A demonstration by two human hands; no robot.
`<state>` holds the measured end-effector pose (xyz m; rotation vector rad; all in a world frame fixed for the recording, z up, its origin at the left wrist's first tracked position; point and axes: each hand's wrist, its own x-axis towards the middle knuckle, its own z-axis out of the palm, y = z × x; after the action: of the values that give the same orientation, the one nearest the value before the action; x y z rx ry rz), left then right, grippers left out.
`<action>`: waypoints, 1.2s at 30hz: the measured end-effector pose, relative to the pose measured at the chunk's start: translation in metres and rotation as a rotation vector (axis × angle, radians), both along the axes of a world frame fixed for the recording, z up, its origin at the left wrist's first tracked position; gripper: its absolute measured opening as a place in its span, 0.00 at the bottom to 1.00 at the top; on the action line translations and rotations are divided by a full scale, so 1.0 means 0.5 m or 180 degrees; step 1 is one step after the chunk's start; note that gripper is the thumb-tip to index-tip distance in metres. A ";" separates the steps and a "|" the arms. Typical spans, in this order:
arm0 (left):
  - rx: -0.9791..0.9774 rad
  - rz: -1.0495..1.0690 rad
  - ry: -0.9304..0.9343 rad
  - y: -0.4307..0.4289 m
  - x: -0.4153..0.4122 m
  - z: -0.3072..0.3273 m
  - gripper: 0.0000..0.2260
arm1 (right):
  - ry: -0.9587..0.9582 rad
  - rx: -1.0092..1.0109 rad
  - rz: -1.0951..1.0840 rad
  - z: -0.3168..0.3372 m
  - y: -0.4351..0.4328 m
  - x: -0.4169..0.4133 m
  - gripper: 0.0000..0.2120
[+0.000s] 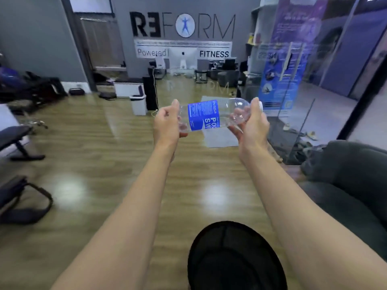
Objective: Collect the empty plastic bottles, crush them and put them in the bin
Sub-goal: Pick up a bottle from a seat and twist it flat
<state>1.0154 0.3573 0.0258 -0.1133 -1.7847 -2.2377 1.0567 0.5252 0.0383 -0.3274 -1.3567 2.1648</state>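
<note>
Bottle (219, 110) of clear plastic, with a blue label (204, 115), lies on its side up in the air, held between two hands at the end of long, stretched-out arms. It looks empty. The left hand (165, 124) grips the bottom end, with its fingers curled round it. The right hand (253, 126) grips the other end, near the neck, and its fingers are curled round the bottle too. A little white cap (260, 105) peeks out past the right hand.

Under the bottle is a shiny wooden floor (100, 164). A white bin (138, 105) stands on that floor, well apart from the bottle, farther into the room and to the left of the left hand. Behind the bin is a grey wall (121, 21) with big letters on it. A glass door (297, 84) is on the right, and a grey sofa (351, 164) sits near the right arm. A black round thing (234, 258) is down low, between the arms.
</note>
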 end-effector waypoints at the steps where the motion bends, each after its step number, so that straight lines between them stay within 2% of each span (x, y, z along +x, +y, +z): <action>1: 0.0014 0.0200 -0.0001 -0.052 -0.022 -0.002 0.13 | -0.0019 0.0012 0.0101 0.000 -0.054 -0.032 0.18; 7: 0.0033 0.0980 -0.0081 -0.303 -0.170 -0.032 0.15 | -0.0033 -0.0042 0.0653 -0.010 -0.319 -0.239 0.13; 13: -0.0074 0.1260 -0.0105 -0.477 -0.389 -0.043 0.21 | 0.0063 -0.0324 0.1037 -0.024 -0.512 -0.493 0.10; 22: -0.0319 0.1634 -0.0217 -0.718 -0.706 0.000 0.18 | -0.0058 -0.0362 0.1366 -0.022 -0.752 -0.863 0.13; 30: -0.0271 0.1592 -0.0181 -0.899 -1.023 -0.006 0.17 | 0.0036 -0.0194 0.1477 -0.028 -0.918 -1.164 0.12; 36: -0.0346 0.1457 -0.0183 -0.990 -1.297 0.018 0.16 | -0.0045 -0.0136 0.1245 -0.008 -1.002 -1.411 0.14</action>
<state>0.3670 -0.1378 0.0350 0.3108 -1.7455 -1.8372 0.3511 0.0241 0.0344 -0.0968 -1.4820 2.5136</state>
